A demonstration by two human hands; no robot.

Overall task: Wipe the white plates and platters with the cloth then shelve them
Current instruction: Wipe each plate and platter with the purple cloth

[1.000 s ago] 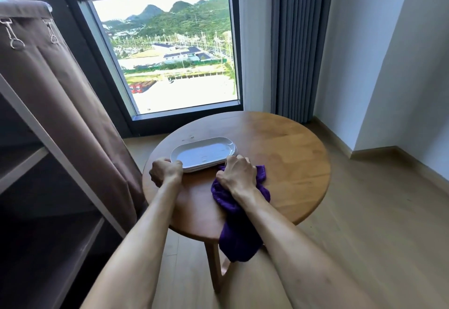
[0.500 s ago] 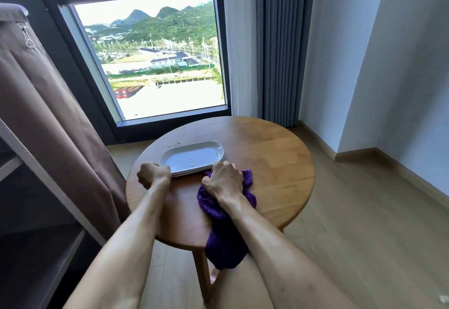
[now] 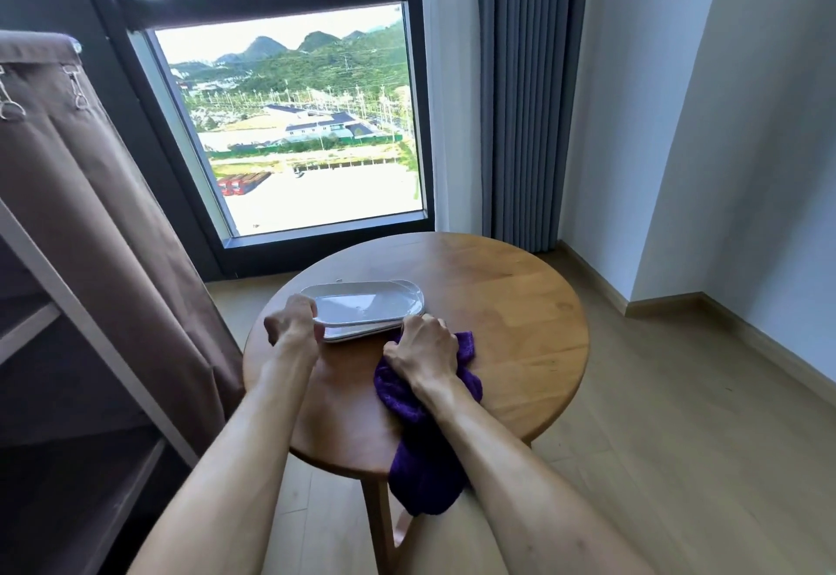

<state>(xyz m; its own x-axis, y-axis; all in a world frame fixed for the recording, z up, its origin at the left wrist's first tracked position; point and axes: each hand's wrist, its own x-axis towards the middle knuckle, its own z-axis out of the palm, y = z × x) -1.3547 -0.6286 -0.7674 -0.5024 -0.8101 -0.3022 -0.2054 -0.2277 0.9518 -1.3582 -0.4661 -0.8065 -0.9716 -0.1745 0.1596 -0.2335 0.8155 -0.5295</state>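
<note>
Left hand [image 3: 293,320] moved from table onto top platter [image 3: 364,303], now gripping its left rim, lifted off the stack. Right hand [image 3: 424,344] clutches purple cloth [image 3: 423,461] draped over round table's [image 3: 520,348] near edge. Shelf unit [image 3: 54,348] left; table's right half bare.

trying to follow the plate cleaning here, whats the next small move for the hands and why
Probably lift the top platter clear of the stack and bring the purple cloth onto its face. The left hand grips its left end, tilting it off the platter below, while the right hand holds the cloth bunched on the round table beside the stack, not yet on a platter.
</note>
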